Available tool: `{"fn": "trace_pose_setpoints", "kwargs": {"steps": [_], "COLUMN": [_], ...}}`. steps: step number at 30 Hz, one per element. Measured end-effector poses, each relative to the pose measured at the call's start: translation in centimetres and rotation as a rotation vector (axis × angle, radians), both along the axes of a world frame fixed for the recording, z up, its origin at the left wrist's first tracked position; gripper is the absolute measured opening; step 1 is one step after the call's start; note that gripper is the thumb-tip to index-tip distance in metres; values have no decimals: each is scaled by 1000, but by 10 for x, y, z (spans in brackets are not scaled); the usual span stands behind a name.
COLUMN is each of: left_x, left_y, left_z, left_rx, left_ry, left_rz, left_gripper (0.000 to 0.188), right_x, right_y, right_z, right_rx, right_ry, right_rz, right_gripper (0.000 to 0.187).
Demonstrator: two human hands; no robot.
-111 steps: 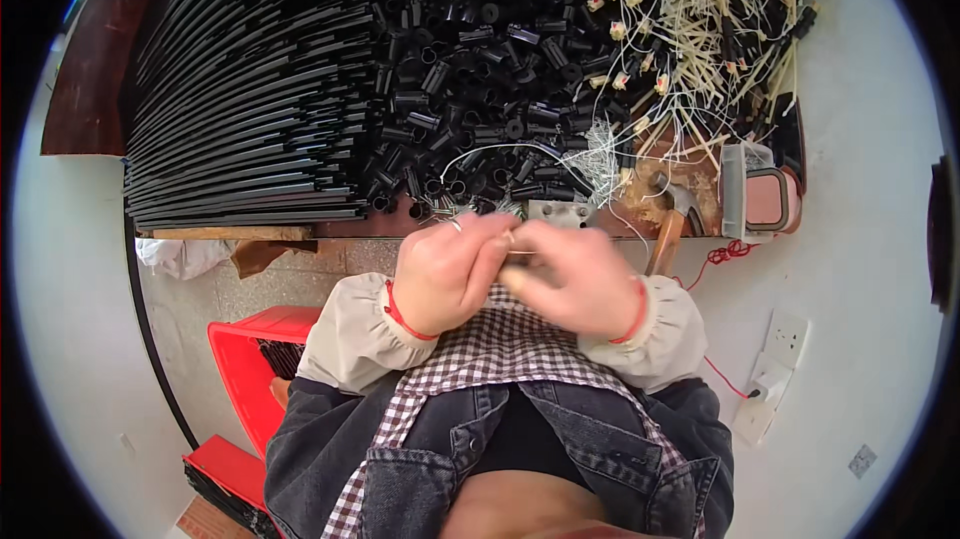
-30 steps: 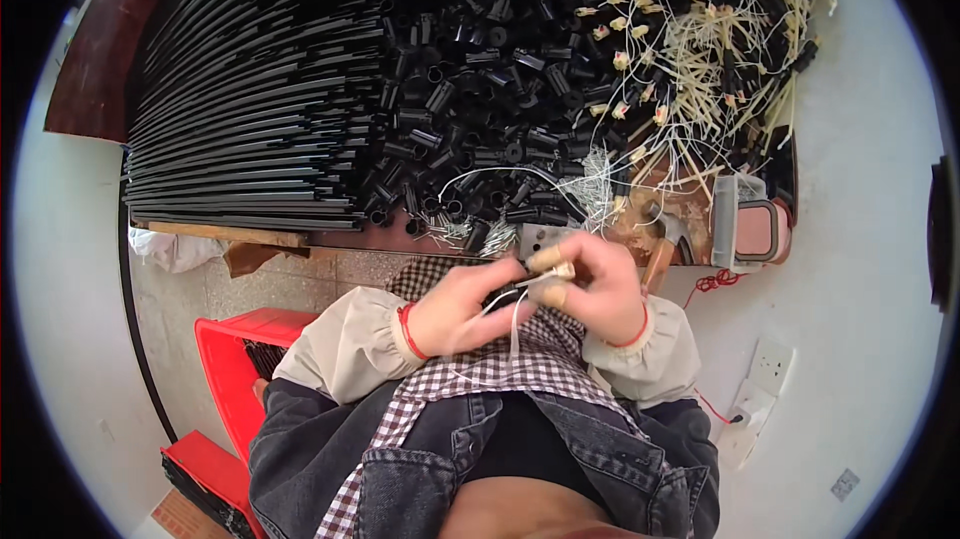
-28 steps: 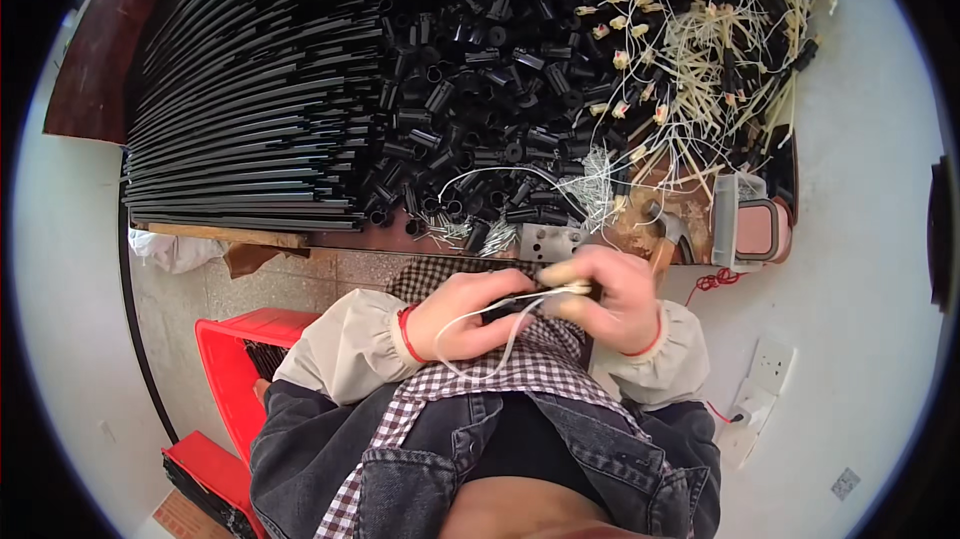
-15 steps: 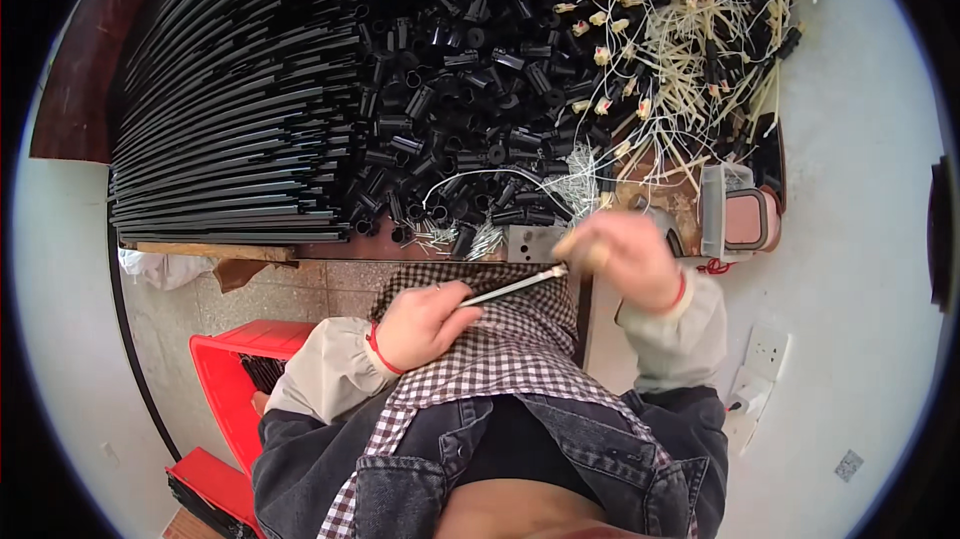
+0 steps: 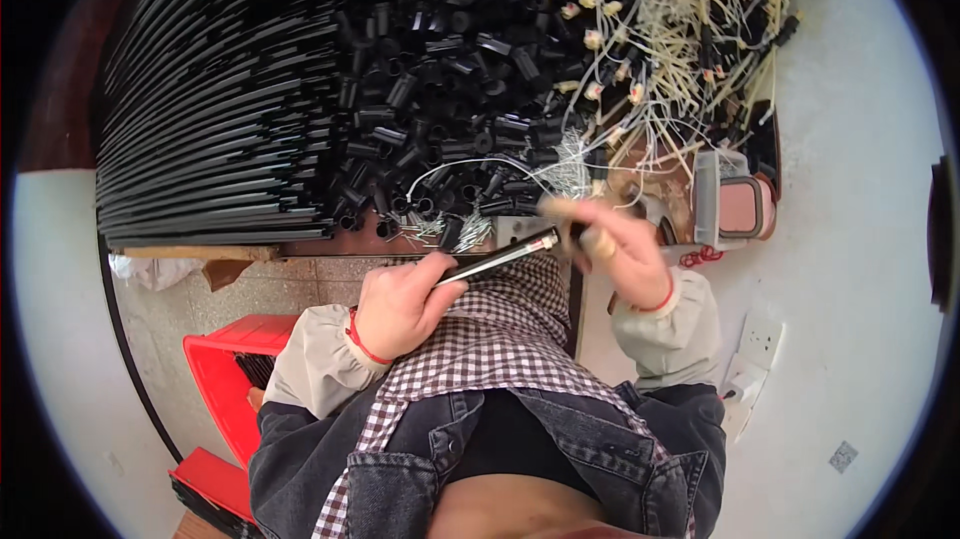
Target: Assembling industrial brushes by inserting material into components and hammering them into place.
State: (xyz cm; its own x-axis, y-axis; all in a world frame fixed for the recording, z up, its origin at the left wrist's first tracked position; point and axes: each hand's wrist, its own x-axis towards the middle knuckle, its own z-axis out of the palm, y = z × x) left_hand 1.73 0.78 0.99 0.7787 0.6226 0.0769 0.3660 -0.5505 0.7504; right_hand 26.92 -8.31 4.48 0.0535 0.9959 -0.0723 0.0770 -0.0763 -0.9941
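Left hand (image 5: 398, 301) was closed around a slim black rod (image 5: 497, 257), its long axis slanted up toward the right hand (image 5: 612, 244), which was blurred just beyond the tip; its grip could not be told.

Ahead of your hands the bench is crowded: the heap of short black tubes (image 5: 440, 89) and the long black rods (image 5: 220, 119) block the left and middle, and the tangle of pale wires (image 5: 680, 29) blocks the right. You can pass along the near edge, and right of the pink container (image 5: 735, 207).
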Motion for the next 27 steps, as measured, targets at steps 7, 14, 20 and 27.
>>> {"fn": "trace_pose_setpoints", "kwargs": {"steps": [7,14,20,27], "left_x": [8,13,-11,-17], "left_y": [-6,-8,-3,-11], "left_z": [15,-11,-30,-18], "left_rx": [250,65,-198,-133], "left_ry": [226,319,180,264], "left_rz": [-150,-194,-121,5], "left_gripper": [20,19,25,23], "right_x": [-2,-27,31,43], "right_y": [-5,-2,22,28], "right_z": [15,-20,-67,-67], "right_rx": [-479,-18,133,239], "right_ry": [469,-198,-1315,-1221], "right_rz": [49,-183,-232,-185], "right_gripper": [38,36,11,12]}}
